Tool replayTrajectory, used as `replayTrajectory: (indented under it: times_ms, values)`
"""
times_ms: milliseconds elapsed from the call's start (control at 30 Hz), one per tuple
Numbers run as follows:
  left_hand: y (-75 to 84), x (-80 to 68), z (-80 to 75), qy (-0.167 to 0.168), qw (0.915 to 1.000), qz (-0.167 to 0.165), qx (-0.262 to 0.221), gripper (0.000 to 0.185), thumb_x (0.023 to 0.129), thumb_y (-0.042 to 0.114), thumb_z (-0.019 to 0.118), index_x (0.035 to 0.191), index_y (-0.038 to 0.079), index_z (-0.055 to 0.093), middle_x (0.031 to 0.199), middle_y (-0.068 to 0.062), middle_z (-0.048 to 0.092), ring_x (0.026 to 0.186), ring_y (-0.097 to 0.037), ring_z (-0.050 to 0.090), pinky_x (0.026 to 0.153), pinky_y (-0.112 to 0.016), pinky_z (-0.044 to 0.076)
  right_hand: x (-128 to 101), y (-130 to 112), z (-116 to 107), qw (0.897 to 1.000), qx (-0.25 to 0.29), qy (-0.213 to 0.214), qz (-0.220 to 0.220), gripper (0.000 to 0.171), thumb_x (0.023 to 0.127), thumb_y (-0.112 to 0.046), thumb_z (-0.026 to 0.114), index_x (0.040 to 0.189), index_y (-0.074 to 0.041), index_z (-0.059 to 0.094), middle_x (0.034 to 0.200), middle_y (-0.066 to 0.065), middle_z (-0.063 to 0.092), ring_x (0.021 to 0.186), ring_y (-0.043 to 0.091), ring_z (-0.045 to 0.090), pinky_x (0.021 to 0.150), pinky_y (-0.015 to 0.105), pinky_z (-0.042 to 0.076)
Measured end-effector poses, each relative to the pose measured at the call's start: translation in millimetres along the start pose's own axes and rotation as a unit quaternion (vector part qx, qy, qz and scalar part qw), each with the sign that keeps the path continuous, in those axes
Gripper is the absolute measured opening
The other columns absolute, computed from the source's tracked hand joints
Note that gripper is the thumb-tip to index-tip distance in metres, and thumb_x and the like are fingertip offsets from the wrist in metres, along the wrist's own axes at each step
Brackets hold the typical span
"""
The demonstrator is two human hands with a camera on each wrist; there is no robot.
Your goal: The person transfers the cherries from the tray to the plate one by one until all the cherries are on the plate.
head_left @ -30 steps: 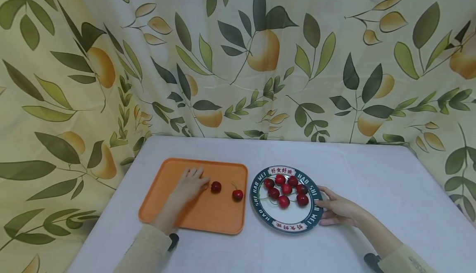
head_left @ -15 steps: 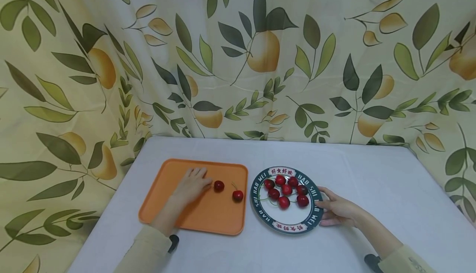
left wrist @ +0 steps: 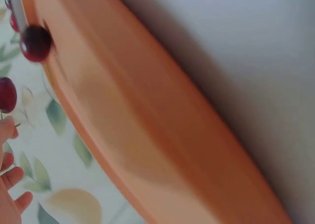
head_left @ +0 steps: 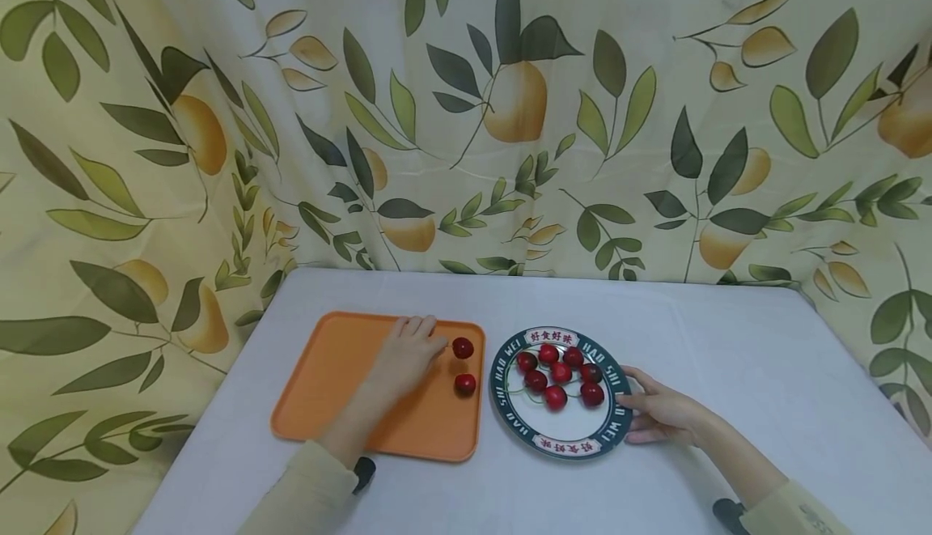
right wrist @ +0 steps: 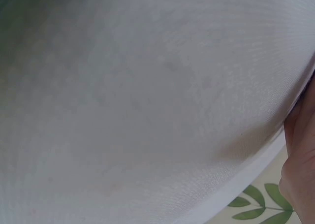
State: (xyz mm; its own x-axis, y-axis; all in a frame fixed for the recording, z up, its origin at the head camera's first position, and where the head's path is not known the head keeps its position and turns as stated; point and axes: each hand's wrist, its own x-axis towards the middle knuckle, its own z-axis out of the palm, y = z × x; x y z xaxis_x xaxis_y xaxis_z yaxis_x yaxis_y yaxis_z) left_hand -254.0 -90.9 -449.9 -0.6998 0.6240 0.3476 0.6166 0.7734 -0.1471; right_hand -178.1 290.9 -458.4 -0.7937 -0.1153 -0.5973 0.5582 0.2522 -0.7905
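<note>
My left hand (head_left: 408,357) is over the right part of an orange tray (head_left: 328,389), pinching a dark red cherry (head_left: 462,347) by its stem. In the left wrist view that cherry (left wrist: 7,95) sits just beyond the thumb and fingertip, raised above the tray. A second cherry (head_left: 464,384) lies near the tray's right edge. To the right, my right hand (head_left: 666,410) grips the rim of a round plate (head_left: 557,430), thumb on top and the other fingers at its edge. Several cherries (head_left: 561,373) with thin green stems lie on the plate's white centre.
A white cloth (head_left: 728,357) covers the table under tray and plate. Behind it and along the left hangs a curtain (head_left: 466,114) printed with leaves and fruit. The plate stands close beside the tray's right edge.
My left hand has moved right across the tray, carrying the cherry rightward to a spot above the second cherry in the head view. My right hand and the plate have stayed still.
</note>
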Motion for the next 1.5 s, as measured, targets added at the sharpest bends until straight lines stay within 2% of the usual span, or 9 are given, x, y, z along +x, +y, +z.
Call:
replayTrajectory:
  times_ms: [167, 267, 400, 667, 900, 1067, 1300, 1500]
  values:
    - [24.3, 10.5, -9.3, -0.019, 0.9998, 0.006, 0.005, 0.012, 0.086, 0.022, 0.064, 0.097, 0.022, 0.066, 0.105, -0.004, 0.051, 0.102, -0.022, 0.048, 0.095, -0.04, 0.036, 0.2, 0.0, 0.6, 1.0, 0.0, 0.001, 0.0, 0.068, 0.094, -0.014, 0.048, 0.146, -0.015, 0.004, 0.089, 0.011, 0.055, 0.072, 0.02, 0.063, 0.068, 0.036, 0.054]
    - [37.3, 15.7, -11.3, -0.011, 0.9998, 0.016, 0.007, 0.012, 0.086, 0.021, 0.062, 0.098, 0.024, 0.065, 0.108, -0.003, 0.052, 0.104, -0.021, 0.048, 0.095, -0.04, 0.037, 0.2, 0.3, 0.7, 1.0, 0.002, 0.0, 0.0, 0.068, 0.094, -0.014, 0.048, 0.146, -0.015, 0.003, 0.088, 0.011, 0.055, 0.072, 0.02, 0.064, 0.067, 0.036, 0.054]
    - [53.2, 22.9, -10.1, 0.005, 0.9995, 0.025, 0.019, 0.013, 0.088, 0.02, 0.058, 0.098, 0.026, 0.064, 0.103, -0.001, 0.05, 0.099, -0.019, 0.048, 0.093, -0.04, 0.038, 0.1, 0.8, 0.3, 1.0, 0.005, -0.004, -0.003, 0.068, 0.094, -0.013, 0.048, 0.146, -0.014, 0.003, 0.088, 0.01, 0.056, 0.072, 0.02, 0.064, 0.067, 0.036, 0.054]
    - [85.3, 34.2, -14.5, -0.045, 0.9979, 0.03, 0.036, 0.022, 0.091, 0.023, 0.056, 0.111, 0.03, 0.06, 0.11, 0.0, 0.047, 0.104, -0.017, 0.045, 0.096, -0.04, 0.038, -0.4, 1.3, -1.0, 1.0, 0.01, -0.014, -0.005, 0.069, 0.094, -0.014, 0.048, 0.146, -0.015, 0.002, 0.089, 0.01, 0.056, 0.072, 0.02, 0.064, 0.067, 0.036, 0.054]
    - [104.8, 41.9, -17.1, -0.065, 0.9966, 0.044, 0.027, 0.026, 0.089, 0.023, 0.058, 0.114, 0.032, 0.058, 0.116, 0.002, 0.047, 0.107, -0.015, 0.043, 0.099, -0.038, 0.035, -0.6, 1.3, -1.3, 1.0, 0.009, -0.014, -0.006, 0.069, 0.094, -0.014, 0.048, 0.146, -0.014, 0.002, 0.09, 0.01, 0.056, 0.073, 0.02, 0.064, 0.068, 0.037, 0.054]
    - [119.1, 45.2, -12.4, -0.078, 0.9948, 0.056, 0.035, 0.031, 0.088, 0.03, 0.06, 0.118, 0.035, 0.055, 0.125, 0.003, 0.046, 0.113, -0.015, 0.041, 0.101, -0.037, 0.032, -0.3, 1.4, -2.1, 1.0, 0.004, -0.009, -0.008, 0.068, 0.094, -0.014, 0.047, 0.146, -0.014, 0.002, 0.09, 0.011, 0.054, 0.072, 0.02, 0.063, 0.068, 0.037, 0.054]
    - [137.2, 48.0, -6.4, -0.077, 0.9926, 0.081, 0.048, 0.034, 0.086, 0.031, 0.063, 0.118, 0.035, 0.055, 0.122, 0.004, 0.046, 0.114, -0.014, 0.04, 0.1, -0.037, 0.034, -0.6, 1.3, -1.4, 1.0, 0.003, -0.008, -0.009, 0.068, 0.094, -0.015, 0.048, 0.146, -0.014, 0.003, 0.091, 0.01, 0.054, 0.072, 0.02, 0.063, 0.068, 0.037, 0.054]
    - [149.1, 49.9, -5.8, -0.095, 0.9898, 0.093, 0.052, 0.041, 0.081, 0.035, 0.068, 0.119, 0.036, 0.054, 0.125, 0.005, 0.044, 0.115, -0.013, 0.039, 0.101, -0.036, 0.033, -1.4, 0.8, -0.6, 1.0, 0.006, -0.008, -0.009, 0.068, 0.094, -0.014, 0.048, 0.146, -0.013, 0.003, 0.091, 0.011, 0.055, 0.072, 0.02, 0.063, 0.068, 0.037, 0.054]
